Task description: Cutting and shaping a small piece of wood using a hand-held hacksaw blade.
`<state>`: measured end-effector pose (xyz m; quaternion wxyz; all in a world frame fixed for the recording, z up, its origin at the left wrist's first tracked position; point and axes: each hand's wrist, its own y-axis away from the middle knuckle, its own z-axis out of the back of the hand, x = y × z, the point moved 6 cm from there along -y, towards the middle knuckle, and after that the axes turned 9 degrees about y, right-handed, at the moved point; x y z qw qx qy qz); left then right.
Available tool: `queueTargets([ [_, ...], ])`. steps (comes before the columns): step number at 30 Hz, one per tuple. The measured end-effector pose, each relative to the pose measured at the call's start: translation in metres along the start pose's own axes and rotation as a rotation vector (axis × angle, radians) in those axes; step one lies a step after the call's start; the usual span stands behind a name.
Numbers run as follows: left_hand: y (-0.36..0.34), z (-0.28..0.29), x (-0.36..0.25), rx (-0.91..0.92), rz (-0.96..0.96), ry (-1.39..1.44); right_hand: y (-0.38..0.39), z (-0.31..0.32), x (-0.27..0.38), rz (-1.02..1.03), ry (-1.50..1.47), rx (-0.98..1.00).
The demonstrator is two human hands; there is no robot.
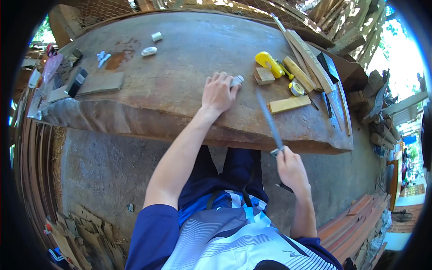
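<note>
My left hand (218, 93) rests on the thick wooden tabletop, fingers bent round a short whitish piece (237, 81) that juts out past the thumb; most of it is hidden under the hand, so I cannot tell its exact kind. My right hand (292, 169) is closed on the dark handle of a handsaw (271, 120). The narrow, slightly blurred blade points up and away over the table's front edge, to the right of the left hand and apart from the whitish piece. Beyond the blade tip lie a small wood block (263, 76) and a pale wooden bar (289, 104).
On the right of the tabletop (171, 81) are a yellow tool (269, 64), a tape measure (296, 87) and long wood strips (310, 58). A white cylinder (156, 37) and a white rounded object (149, 51) lie further back left. Planks (355, 220) are stacked on the floor.
</note>
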<state>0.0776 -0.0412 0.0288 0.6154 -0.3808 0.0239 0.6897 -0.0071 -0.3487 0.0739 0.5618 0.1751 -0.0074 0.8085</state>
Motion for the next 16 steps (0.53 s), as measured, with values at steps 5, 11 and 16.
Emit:
queueTargets([
  [5, 0.001, 0.008, 0.003, -0.038, -0.041, 0.072, 0.008, 0.030, -0.013, -0.110, -0.136, -0.115],
  [11, 0.002, 0.006, -0.002, -0.030, -0.044, 0.104, -0.063, -0.011, 0.020, 0.035, -0.155, -0.061],
  [16, 0.007, 0.005, 0.007, -0.019, -0.024, 0.205, -0.135, -0.009, 0.071, 0.146, -0.232, -0.091],
])
